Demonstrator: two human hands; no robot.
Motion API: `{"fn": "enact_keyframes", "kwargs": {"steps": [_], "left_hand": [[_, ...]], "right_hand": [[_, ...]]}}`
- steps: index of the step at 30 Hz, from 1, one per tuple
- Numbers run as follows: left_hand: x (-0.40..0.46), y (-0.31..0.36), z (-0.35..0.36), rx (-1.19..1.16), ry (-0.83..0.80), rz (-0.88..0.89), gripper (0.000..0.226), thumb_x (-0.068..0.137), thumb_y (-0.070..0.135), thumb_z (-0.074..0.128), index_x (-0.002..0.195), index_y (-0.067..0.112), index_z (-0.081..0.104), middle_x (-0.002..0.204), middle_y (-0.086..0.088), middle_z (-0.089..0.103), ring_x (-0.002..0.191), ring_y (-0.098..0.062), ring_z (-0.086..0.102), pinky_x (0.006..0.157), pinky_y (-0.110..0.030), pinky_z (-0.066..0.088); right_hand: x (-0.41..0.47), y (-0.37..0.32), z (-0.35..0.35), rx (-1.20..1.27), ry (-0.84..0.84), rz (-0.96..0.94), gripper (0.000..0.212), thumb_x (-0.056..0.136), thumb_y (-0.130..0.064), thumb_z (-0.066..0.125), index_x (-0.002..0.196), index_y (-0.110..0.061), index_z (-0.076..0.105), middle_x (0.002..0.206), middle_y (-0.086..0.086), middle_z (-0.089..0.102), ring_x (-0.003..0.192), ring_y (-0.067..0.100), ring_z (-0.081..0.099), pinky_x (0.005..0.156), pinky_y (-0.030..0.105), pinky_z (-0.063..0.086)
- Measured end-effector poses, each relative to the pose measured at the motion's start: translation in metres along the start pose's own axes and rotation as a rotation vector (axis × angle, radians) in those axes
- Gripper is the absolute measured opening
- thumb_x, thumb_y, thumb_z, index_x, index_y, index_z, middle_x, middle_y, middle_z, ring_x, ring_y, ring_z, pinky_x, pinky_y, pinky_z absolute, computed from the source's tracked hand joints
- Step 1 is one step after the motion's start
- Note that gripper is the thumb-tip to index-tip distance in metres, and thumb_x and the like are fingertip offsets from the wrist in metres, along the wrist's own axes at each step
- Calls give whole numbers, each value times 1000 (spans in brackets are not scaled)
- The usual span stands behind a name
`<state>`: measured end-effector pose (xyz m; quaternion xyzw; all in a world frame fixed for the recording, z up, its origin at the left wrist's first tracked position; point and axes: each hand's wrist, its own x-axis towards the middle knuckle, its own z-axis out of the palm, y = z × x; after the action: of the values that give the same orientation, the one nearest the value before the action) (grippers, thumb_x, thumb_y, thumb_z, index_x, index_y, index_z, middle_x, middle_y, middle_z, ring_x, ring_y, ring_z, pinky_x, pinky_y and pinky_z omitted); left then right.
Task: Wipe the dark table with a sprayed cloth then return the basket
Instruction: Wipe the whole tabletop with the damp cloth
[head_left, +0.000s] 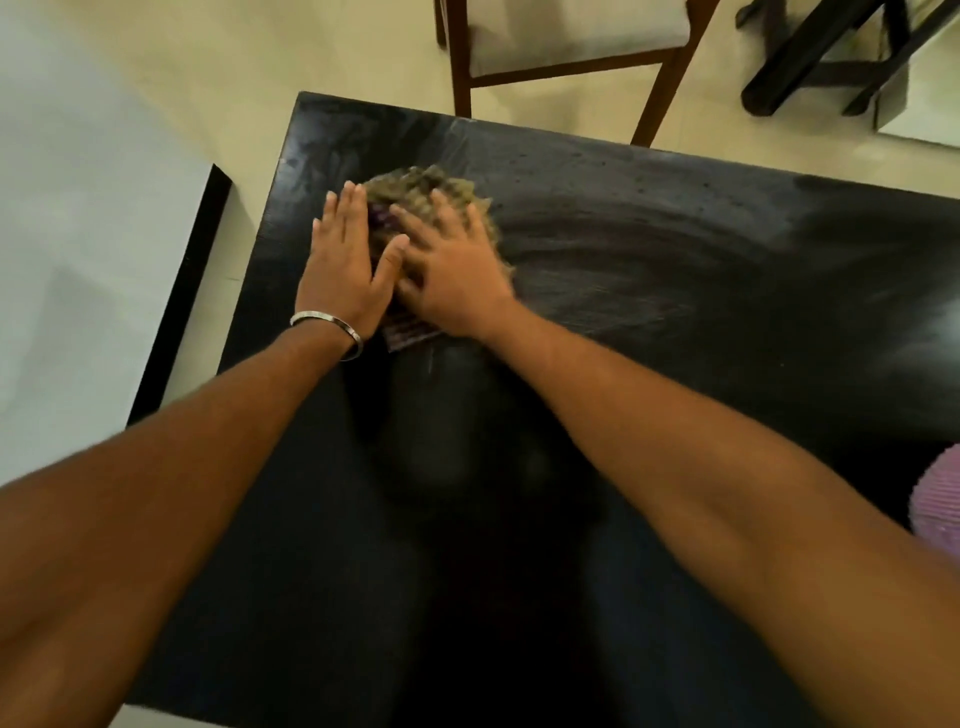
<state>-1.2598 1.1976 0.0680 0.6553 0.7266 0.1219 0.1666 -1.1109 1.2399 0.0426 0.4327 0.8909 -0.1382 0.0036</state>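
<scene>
Both hands lie on the cloth at the table's far-left corner, chair behind.

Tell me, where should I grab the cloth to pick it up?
Probably the far fluffy edge of the cloth, coming from above. It lies flat on the table with both hands, left hand and right hand, pressing its middle, so only that bunched edge sticks out to pinch.
</scene>
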Motion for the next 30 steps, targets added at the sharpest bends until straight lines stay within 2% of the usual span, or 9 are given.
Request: {"fn": "enact_keyframes", "kwargs": {"steps": [4, 9, 13, 16, 19, 24, 27, 30], "left_hand": [[24, 23, 13, 90, -94, 62, 78, 97, 58, 23, 154, 9, 2, 163, -9, 1, 150, -23, -4, 122, -40, 1], [54, 56, 19, 118, -130, 134, 80, 96, 61, 22, 154, 9, -1, 162, -9, -3, 149, -24, -7, 121, -39, -2], [65, 67, 24, 125, -167, 161, 79, 96, 61, 20, 154, 10, 1, 162, -9, -2, 149, -23, -6, 121, -40, -1], [66, 62, 27, 136, -182, 153, 79, 97, 61, 20, 154, 10, 2, 162, -9, 0, 150, -23, -3, 121, -40, 0], [66, 49, 26, 135, -180, 146, 76, 97, 59, 21, 154, 10, 4, 162, -8, 3, 150, -23, -2, 122, -40, 1], [66, 29, 14, 123, -150, 160, 67, 101, 48, 22, 154, 10, 6, 162, -7, 4, 150, -20, -2, 121, -37, -1], [68, 22, 11, 119, -126, 172, 65, 102, 45, 22, 154, 9, 8, 162, -9, 5, 150, -20, -2, 122, -37, -2], [69, 23, 11, 110, -89, 158, 66, 100, 44, 22, 154, 7, 10, 162, -12, 8, 150, -22, 1, 122, -39, -1]], "right_hand": [[-29, 120, -26, 39, 100, 386, 59, 97, -65, 22, 151, -44, 31, 164, -4, 23, 152, 35, 11, 119, 63, 4], [-139, 253, -47, 53, 186, 928, 62, 96, -66, 22, 154, -43, 23, 166, -3, 17, 152, 37, 7, 118, 65, 2], [-207, 288, -53, 100, 239, 1295, 64, 96, -62, 24, 155, -38, 26, 166, 1, 15, 152, 40, 5, 118, 63, -1], [-193, 279, -55, 117, 269, 1398, 67, 95, -64, 23, 156, -36, 25, 166, 4, 14, 151, 43, 4, 117, 65, -1], [-144, 252, -51, 77, 248, 1259, 73, 92, -72, 19, 156, -37, 21, 167, 6, 12, 150, 46, 5, 117, 67, 0], [-17, 160, -35, 34, 207, 715, 69, 90, -71, 27, 150, -38, 35, 162, 5, 29, 149, 42, 15, 118, 64, 9], [40, 90, -25, -21, 128, 442, 69, 91, -68, 29, 153, -38, 30, 163, 4, 26, 150, 40, 14, 119, 61, 10], [60, 60, -19, -63, 56, 242, 67, 92, -63, 35, 154, -39, 28, 165, 1, 22, 151, 37, 13, 120, 58, 10]]}}
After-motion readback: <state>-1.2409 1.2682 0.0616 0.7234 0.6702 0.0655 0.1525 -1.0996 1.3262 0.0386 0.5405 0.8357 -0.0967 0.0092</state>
